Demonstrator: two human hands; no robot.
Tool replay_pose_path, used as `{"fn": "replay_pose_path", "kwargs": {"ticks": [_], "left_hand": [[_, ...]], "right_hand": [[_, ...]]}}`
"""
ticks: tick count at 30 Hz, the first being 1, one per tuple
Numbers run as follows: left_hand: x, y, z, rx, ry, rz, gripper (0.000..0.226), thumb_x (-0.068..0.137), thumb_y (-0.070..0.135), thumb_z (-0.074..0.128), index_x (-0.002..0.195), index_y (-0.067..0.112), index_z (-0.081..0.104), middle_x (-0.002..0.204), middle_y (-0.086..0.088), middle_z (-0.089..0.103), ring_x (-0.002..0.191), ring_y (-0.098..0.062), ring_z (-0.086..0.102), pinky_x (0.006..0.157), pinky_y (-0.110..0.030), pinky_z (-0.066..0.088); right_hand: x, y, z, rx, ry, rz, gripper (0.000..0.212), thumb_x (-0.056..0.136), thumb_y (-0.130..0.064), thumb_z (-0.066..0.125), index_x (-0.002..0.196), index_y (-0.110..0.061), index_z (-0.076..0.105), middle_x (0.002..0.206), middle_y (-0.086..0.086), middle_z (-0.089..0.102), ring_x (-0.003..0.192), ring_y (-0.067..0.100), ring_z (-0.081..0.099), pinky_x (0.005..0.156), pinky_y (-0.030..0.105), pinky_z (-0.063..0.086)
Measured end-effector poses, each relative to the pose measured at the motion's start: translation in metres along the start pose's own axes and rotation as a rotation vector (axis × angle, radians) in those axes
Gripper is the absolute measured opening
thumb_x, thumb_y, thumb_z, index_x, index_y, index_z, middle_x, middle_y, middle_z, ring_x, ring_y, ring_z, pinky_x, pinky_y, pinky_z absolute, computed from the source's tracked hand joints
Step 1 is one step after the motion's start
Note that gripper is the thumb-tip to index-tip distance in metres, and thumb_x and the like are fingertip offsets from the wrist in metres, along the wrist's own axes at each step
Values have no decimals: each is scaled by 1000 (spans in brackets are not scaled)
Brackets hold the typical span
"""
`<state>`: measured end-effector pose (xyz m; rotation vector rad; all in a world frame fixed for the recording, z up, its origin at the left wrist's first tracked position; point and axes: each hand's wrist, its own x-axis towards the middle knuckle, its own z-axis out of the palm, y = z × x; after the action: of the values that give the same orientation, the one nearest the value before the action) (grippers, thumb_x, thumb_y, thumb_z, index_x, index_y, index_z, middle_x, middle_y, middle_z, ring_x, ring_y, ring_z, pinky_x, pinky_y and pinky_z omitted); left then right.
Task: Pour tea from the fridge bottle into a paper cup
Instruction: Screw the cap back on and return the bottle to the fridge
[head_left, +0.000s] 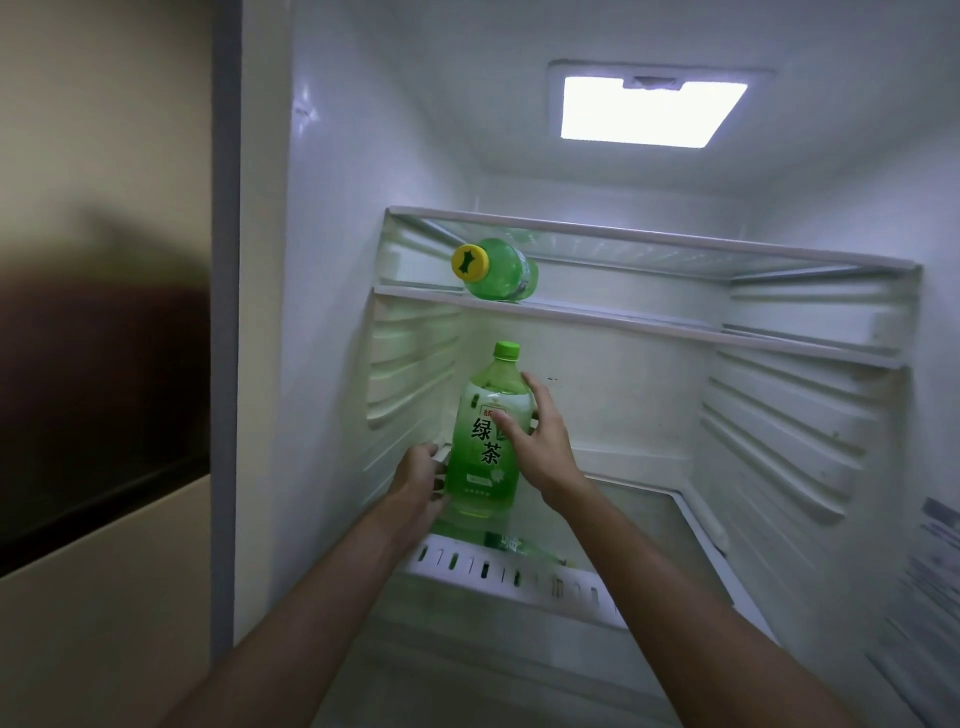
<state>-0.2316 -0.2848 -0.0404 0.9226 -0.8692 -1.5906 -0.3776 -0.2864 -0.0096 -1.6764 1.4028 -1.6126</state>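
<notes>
A green tea bottle (485, 441) with a green cap and a green-and-white label stands upright on the lower glass shelf (649, 514) of the open fridge. My right hand (535, 441) wraps the bottle's right side at label height, thumb across the front. My left hand (418, 475) presses against its lower left side. No paper cup is in view.
A second green bottle (498, 270) with a yellow cap lies on its side on the upper shelf (675, 327), cap pointing towards me. A lamp (649, 111) glows in the fridge ceiling. Ribbed fridge walls (779, 441) flank the shelves. A beige wall (104, 364) lies left.
</notes>
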Motion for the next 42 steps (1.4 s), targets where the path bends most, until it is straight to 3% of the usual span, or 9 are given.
{"fn": "replay_pose_path", "kwargs": {"ticks": [4, 7, 13, 17, 20, 24, 30, 38, 42], "left_hand": [[6, 2, -2, 32, -4, -10, 38, 101, 29, 35, 112, -4, 50, 102, -24, 56, 94, -31, 58, 73, -37, 52], [3, 3, -1, 79, 0, 2, 35, 101, 28, 34, 115, 0, 49, 101, -20, 57, 93, -29, 58, 73, -36, 51], [-11, 6, 5, 361, -50, 120, 42, 103, 25, 29, 88, 10, 66, 91, -12, 69, 85, -22, 64, 76, -32, 51], [-30, 8, 4, 602, -97, 259, 46, 96, 41, 29, 104, 14, 66, 103, -10, 70, 95, -25, 67, 92, -45, 52], [-46, 9, 4, 782, -101, 373, 46, 97, 48, 26, 107, 16, 57, 105, -9, 65, 98, -28, 63, 92, -51, 50], [-72, 12, -3, 1093, -118, 538, 52, 93, 52, 26, 126, 18, 47, 127, -7, 53, 115, -27, 50, 102, -48, 40], [-125, 10, -22, 1357, -99, 694, 45, 100, 40, 32, 132, 12, 43, 127, -15, 50, 118, -34, 49, 99, -46, 42], [-209, -2, -66, 1630, -85, 785, 48, 100, 40, 29, 135, 8, 39, 136, -20, 45, 118, -35, 47, 94, -45, 43], [-242, -6, -82, 1718, -89, 831, 47, 100, 40, 28, 130, 7, 45, 129, -18, 51, 112, -33, 51, 89, -42, 44]], "right_hand": [[2, 0, 3, -31, -16, 6, 67, 92, -26, 66, 148, -33, 30, 143, 6, 48, 118, 22, 56, 95, 50, 53], [2, 0, 6, -85, -28, 13, 72, 86, -45, 66, 145, -47, 25, 151, 2, 40, 131, 26, 47, 101, 56, 48], [-5, -8, 3, -171, -68, 49, 89, 73, -66, 63, 145, -54, 11, 155, 3, 35, 137, 27, 40, 106, 57, 42], [-27, -21, -4, -217, -42, 67, 75, 95, -40, 57, 154, -35, 11, 154, 7, 34, 140, 27, 33, 112, 49, 35], [-48, -32, -11, -272, 8, 70, 68, 100, -28, 51, 156, -23, 14, 154, 9, 33, 139, 27, 34, 110, 40, 34], [-84, -47, -20, -510, 24, 66, 63, 102, -32, 45, 155, -20, 14, 154, 14, 32, 140, 30, 33, 112, 43, 31], [-156, -75, -28, -912, -87, 48, 63, 104, -36, 34, 156, -14, 6, 150, 16, 34, 132, 32, 40, 102, 45, 40], [-255, -117, -9, -1061, -77, 58, 59, 103, -37, 34, 154, -16, 13, 142, 14, 40, 126, 35, 41, 96, 48, 41], [-294, -133, -7, -1108, -95, 89, 56, 103, -38, 32, 153, -20, 15, 141, 15, 42, 123, 33, 45, 96, 49, 44]]}}
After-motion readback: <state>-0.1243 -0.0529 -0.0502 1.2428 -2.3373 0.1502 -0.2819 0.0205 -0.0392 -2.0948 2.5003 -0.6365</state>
